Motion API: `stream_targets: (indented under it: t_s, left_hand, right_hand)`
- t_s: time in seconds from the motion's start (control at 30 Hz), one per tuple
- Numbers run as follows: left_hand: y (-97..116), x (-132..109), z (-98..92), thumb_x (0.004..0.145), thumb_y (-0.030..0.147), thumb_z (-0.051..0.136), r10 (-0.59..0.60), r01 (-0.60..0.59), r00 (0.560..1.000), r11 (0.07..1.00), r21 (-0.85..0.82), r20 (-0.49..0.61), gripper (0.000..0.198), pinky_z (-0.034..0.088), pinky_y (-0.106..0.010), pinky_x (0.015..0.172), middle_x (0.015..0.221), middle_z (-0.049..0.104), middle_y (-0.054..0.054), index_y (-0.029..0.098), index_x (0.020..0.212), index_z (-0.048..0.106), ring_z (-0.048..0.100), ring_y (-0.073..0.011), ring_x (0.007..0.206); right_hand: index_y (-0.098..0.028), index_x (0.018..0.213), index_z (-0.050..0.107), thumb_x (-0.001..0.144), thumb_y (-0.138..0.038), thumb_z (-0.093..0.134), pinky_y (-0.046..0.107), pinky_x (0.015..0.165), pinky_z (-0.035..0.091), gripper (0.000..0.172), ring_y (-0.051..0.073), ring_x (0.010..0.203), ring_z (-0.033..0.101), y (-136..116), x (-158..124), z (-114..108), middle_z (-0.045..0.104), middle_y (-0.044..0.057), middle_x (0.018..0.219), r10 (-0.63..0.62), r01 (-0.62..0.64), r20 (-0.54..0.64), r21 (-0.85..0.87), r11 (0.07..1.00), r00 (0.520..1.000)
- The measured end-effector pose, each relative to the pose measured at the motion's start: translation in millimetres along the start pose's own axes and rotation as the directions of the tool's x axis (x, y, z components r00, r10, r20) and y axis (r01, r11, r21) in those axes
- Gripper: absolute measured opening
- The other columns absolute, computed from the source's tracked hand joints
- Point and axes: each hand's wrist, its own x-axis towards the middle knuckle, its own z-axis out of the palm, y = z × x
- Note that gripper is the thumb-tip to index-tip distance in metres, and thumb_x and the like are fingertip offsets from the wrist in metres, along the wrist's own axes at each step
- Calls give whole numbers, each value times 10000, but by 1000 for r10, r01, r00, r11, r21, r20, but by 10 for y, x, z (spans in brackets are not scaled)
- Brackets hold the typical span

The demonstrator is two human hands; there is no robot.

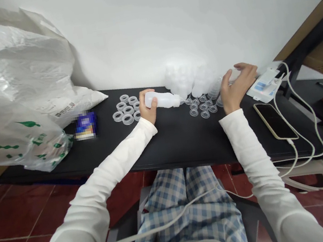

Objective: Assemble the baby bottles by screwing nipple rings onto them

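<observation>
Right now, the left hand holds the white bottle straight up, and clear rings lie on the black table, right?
Not straight up: the head view shows the left hand holding the white bottle sideways. The clear rings do lie on the black table.

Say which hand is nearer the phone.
Right. The right hand is beyond the phone, to its left; the left hand, holding a bottle, is much farther left.

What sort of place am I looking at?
Possibly a makeshift home workspace: a long black table bears grouped translucent plastic rings, and the left hand holds a white plastic bottle.
</observation>
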Motion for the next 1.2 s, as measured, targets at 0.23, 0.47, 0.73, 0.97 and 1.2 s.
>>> stream_targets:
  t_s: [0.23, 0.47, 0.73, 0.97, 1.2]
  left_hand:
    - [-32, 26, 14, 882, 792, 433, -36, 35, 999, 998, -47, -25, 637, 575, -318, 741, 1006, 643, -64, 248, 1178, 579, 669, -176, 850]
    - [-82, 16, 33, 865, 806, 451, -43, 43, 999, 998, -44, 1, 668, 564, -317, 708, 1003, 644, -71, 250, 1213, 576, 668, -178, 841]
    - [153, -52, 44, 806, 755, 606, -303, 322, 944, 933, -162, 134, 579, 418, -227, 474, 652, 556, 29, 220, 1025, 591, 549, -104, 519]
    - [298, -72, 127, 749, 740, 673, -510, 594, 800, 748, -296, 317, 574, 218, -210, 332, 520, 470, 102, 238, 866, 420, 389, -62, 322]
    - [272, -90, 174, 781, 725, 631, -521, 634, 761, 723, -273, 386, 548, 220, -209, 351, 560, 554, 86, 242, 931, 419, 377, -63, 323]
  right_hand:
    - [-209, 1162, 506, 1019, -564, 203, 523, 882, 492, 487, 282, 989, 570, -227, -358, 180, 516, 123, 1021, -110, 93, 52, 262, 961, 993]
    - [-215, 1095, 510, 1017, -588, 245, 437, 854, 520, 464, 242, 955, 564, -392, -660, 326, 546, 121, 1000, -196, 94, 208, 417, 904, 958]
    - [-231, 972, 497, 1031, -507, 307, 408, 813, 538, 340, 202, 858, 570, -473, -832, 420, 554, 66, 906, -314, 169, 159, 578, 798, 936]
    - [-210, 1024, 520, 1007, -426, 449, 394, 830, 547, 228, 193, 902, 592, -431, -855, 456, 571, 70, 955, -439, 364, -1, 561, 744, 898]
    - [-209, 999, 516, 1012, -359, 371, 428, 877, 549, 209, 212, 927, 618, -474, -900, 476, 583, 87, 964, -339, 263, 55, 523, 811, 939]
